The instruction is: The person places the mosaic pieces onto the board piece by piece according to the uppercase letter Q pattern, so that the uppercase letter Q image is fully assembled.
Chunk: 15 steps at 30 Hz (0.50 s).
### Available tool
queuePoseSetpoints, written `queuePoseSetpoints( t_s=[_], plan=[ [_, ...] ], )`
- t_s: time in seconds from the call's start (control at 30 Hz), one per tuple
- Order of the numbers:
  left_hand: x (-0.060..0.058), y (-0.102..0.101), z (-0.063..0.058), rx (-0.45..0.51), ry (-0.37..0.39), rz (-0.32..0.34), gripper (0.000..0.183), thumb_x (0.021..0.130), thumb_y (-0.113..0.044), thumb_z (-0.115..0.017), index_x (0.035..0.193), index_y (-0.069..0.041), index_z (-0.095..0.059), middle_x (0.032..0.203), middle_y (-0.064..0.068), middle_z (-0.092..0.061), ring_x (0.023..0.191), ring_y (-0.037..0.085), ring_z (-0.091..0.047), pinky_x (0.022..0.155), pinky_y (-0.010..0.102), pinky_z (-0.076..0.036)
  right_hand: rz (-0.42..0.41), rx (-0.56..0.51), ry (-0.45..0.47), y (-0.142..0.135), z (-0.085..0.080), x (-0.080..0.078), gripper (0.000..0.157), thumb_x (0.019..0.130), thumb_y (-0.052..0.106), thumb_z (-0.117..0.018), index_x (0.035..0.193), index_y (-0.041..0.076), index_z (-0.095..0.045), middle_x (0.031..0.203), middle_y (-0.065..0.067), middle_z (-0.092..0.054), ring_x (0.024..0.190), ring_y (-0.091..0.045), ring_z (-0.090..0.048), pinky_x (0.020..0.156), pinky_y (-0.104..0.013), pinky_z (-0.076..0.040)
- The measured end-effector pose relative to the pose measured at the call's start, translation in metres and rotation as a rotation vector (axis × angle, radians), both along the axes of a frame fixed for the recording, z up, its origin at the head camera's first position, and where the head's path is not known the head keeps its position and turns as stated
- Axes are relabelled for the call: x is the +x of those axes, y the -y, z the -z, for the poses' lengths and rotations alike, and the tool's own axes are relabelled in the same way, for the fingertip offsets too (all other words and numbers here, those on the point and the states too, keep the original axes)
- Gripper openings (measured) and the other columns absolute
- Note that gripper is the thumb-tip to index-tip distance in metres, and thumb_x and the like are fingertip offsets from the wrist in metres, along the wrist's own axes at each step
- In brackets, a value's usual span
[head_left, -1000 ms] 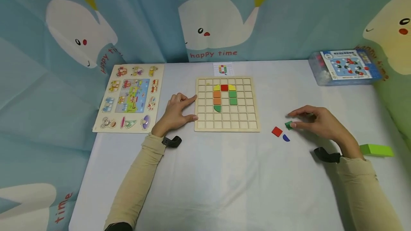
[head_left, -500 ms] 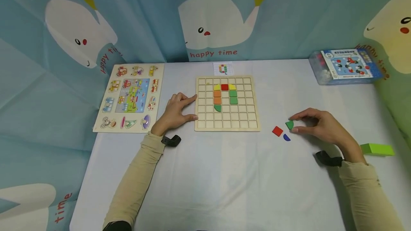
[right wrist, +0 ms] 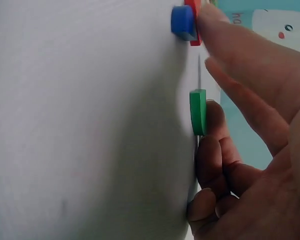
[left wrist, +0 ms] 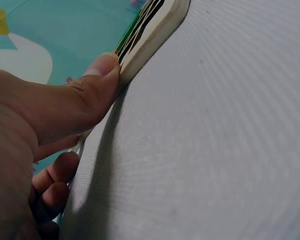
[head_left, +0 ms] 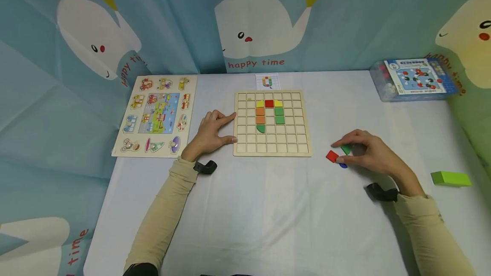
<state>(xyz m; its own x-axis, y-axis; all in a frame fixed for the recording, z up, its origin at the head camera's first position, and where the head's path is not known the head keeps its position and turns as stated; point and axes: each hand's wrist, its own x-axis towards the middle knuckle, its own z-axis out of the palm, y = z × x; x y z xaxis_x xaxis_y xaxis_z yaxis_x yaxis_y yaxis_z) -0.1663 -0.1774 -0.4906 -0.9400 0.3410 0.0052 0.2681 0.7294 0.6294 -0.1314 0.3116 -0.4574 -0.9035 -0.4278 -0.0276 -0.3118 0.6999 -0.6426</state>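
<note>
My left hand (head_left: 209, 133) rests at the left edge of a wooden grid board (head_left: 245, 150), thumb and index fingertip against its rim. In the left wrist view the thumb (left wrist: 85, 97) presses the board's edge (left wrist: 145, 52). Yellow, red, orange and green tiles sit in some of its cells. My right hand (head_left: 370, 152) reaches over loose pieces on the table, thumb and index finger spread around a red square (head_left: 331, 156). The thumb lies by its near corner and partly hides a blue half-round piece (head_left: 343, 165). Below the index finger lies a green quarter-round piece (head_left: 346, 149).
Behind the board lies a small pattern card (head_left: 267, 81). A peg puzzle board (head_left: 130, 139) is at the left of the white table. A clear box with a blue label (head_left: 418, 78) stands at the back right, and a lime green block (head_left: 451, 179) lies at the right.
My right hand has let go of the green quarter-round piece and shifted left to the red square. The left hand stays at the board's edge.
</note>
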Motion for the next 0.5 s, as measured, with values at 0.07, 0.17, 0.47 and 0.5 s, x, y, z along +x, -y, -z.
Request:
queuePoseSetpoints(
  t_s=[0.07,0.17,0.47,0.5],
  plan=[
    [-0.0001,0.0001,0.0001,0.001,0.001,-0.002,0.085,0.087,-0.036,-0.088,0.16,-0.017,-0.049,0.118,0.012,-0.049,0.108,0.029,-0.04,0.103,0.049,-0.031,-0.044,-0.003,-0.027,0.0014,-0.0004,-0.0009,0.037,0.079,0.016,-0.095,0.114,0.02,-0.083,0.115,-0.001,-0.067,0.106,-0.002,-0.049,0.09,-0.022,-0.038],
    [0.0001,0.0003,0.0003,0.001,0.004,-0.001,0.086,0.087,-0.036,-0.088,0.161,-0.018,-0.049,0.118,0.012,-0.049,0.108,0.029,-0.039,0.102,0.048,-0.031,-0.08,-0.013,-0.043,0.0024,-0.0008,-0.0014,0.036,0.078,0.013,-0.094,0.111,0.021,-0.084,0.112,0.001,-0.066,0.106,-0.001,-0.048,0.09,-0.024,-0.037],
    [0.0002,0.0008,0.0007,0.0,-0.009,0.004,0.085,0.087,-0.036,-0.088,0.16,-0.017,-0.049,0.116,0.011,-0.048,0.107,0.028,-0.039,0.1,0.048,-0.031,-0.093,0.008,-0.031,0.0042,-0.0048,-0.0029,0.036,0.076,0.013,-0.096,0.109,0.024,-0.084,0.111,0.0,-0.066,0.104,-0.003,-0.049,0.089,-0.023,-0.039],
    [0.0004,0.0006,0.0003,0.0,-0.008,0.004,0.085,0.087,-0.036,-0.088,0.16,-0.017,-0.049,0.115,0.012,-0.048,0.107,0.028,-0.039,0.1,0.048,-0.031,-0.098,0.015,-0.022,0.0048,-0.0057,-0.0034,0.037,0.077,0.014,-0.095,0.111,0.024,-0.083,0.112,0.001,-0.066,0.104,-0.004,-0.049,0.089,-0.023,-0.039]
  ],
)
